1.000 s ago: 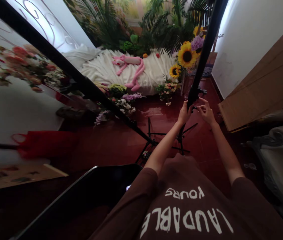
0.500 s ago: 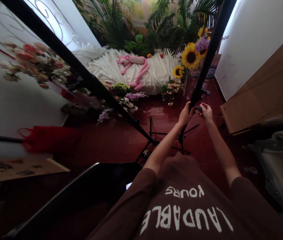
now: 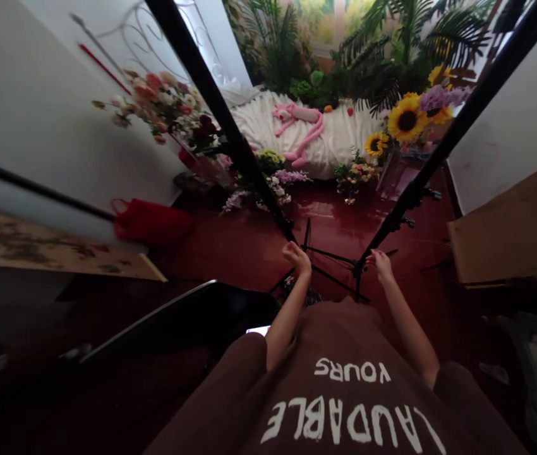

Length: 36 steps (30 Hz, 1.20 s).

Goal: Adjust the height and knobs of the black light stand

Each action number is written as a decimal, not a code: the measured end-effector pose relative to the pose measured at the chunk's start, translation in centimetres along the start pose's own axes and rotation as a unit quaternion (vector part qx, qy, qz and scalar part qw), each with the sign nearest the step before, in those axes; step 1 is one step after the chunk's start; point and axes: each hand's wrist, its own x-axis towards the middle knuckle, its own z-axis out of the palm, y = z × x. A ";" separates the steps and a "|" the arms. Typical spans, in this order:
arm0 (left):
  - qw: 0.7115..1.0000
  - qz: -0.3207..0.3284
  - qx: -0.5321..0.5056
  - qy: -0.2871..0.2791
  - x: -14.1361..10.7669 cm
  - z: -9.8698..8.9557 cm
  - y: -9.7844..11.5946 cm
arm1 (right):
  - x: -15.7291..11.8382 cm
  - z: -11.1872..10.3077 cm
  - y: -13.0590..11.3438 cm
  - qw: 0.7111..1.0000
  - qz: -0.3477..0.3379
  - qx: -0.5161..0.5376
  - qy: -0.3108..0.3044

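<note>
Two black light stands rise in front of me, the left stand (image 3: 230, 126) leaning left and the right stand (image 3: 420, 177) leaning right. Beside the foot of the left stand is my left hand (image 3: 297, 258), its fingers loosely curled with nothing visible in them. My right hand (image 3: 381, 264) hovers just right of the right stand's lower pole, its fingers slightly apart and holding nothing I can see. Above it, black clamp knobs (image 3: 408, 222) stick out from that pole. Spread tripod legs (image 3: 330, 255) stand on the dark red floor.
A pink plush toy (image 3: 302, 117) lies on white draped cloth (image 3: 344, 145). Sunflowers (image 3: 405, 119), palms and other flowers surround it. To the left are a red bag (image 3: 150, 221) and a black panel-like object (image 3: 193, 328). A brown board (image 3: 510, 227) leans at right.
Both hands have come off the right stand's clamp. My left hand moved down and left to the left stand; my right hand dropped lower. The view has turned left.
</note>
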 end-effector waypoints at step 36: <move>0.986 0.081 -0.056 -0.138 11.8 -1.1 9.3 | -2.5 25.4 -1.6 0.849 0.309 0.159 -0.399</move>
